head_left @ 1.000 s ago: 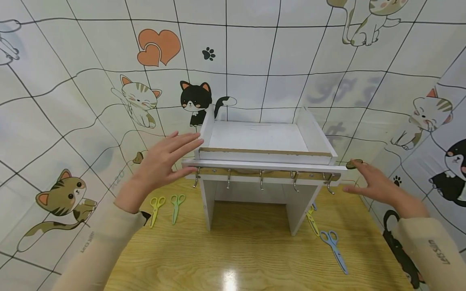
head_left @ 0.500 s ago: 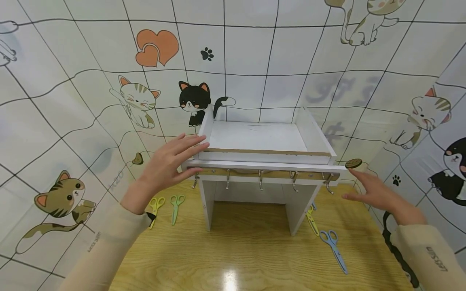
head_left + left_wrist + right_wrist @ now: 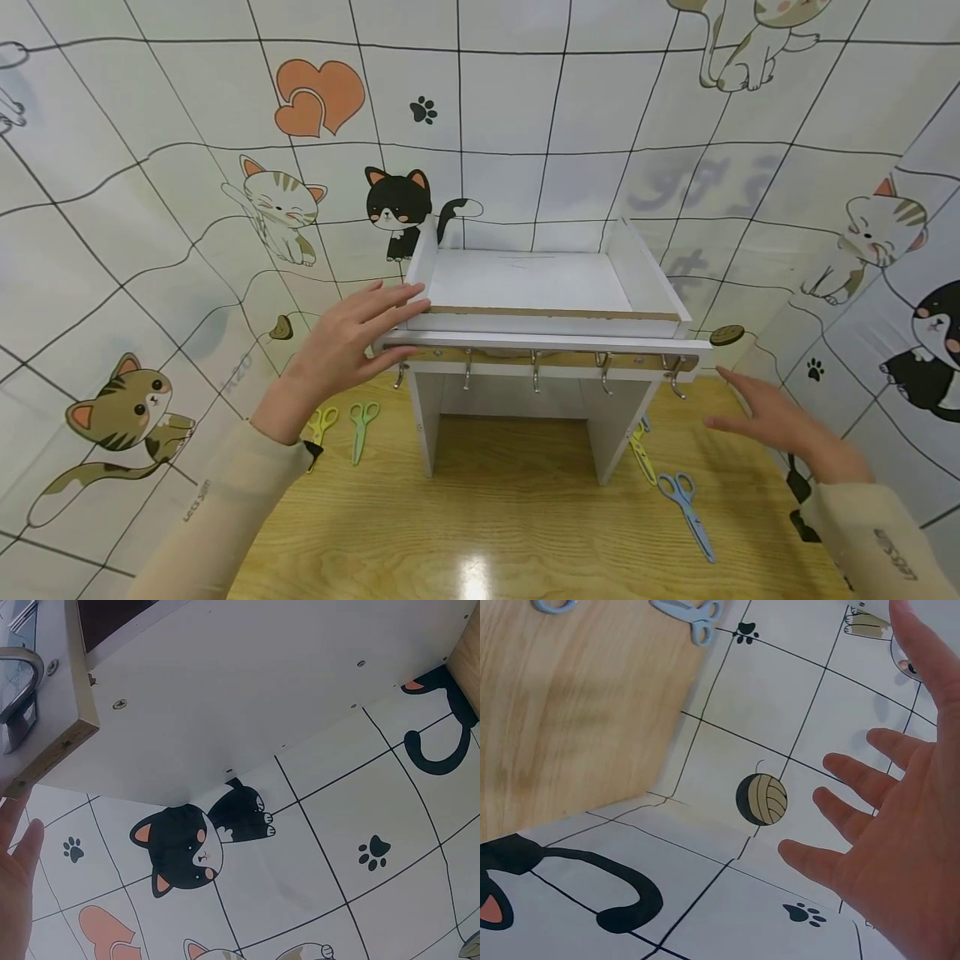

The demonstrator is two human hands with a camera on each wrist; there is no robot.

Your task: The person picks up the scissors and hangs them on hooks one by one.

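A white shelf unit [image 3: 525, 281] with a tray-like top stands on the wooden table. Along its front runs a rail [image 3: 570, 360] bearing several metal hooks. My left hand [image 3: 341, 354] is at the unit's left end, fingers extended over the corner by the tray wall; the left wrist view has its fingertips [image 3: 16, 817] at the rail's end. Spread and holding nothing, my right hand [image 3: 776, 421] hovers just off the unit's right end. Its fingers [image 3: 840, 814] show straight in the right wrist view, apart from the unit.
Green scissors [image 3: 360, 437] and yellow scissors [image 3: 322, 422] lie left of the unit. To the right are another yellow pair [image 3: 642, 458], partly behind the side panel, and blue scissors [image 3: 693, 521]. Cat-print sheeting [image 3: 502, 100] encloses the table [image 3: 510, 533].
My right hand has moved slightly down, away from the unit's right end. My left hand has shifted a little right, further over the left corner. The unit and scissors stay put.
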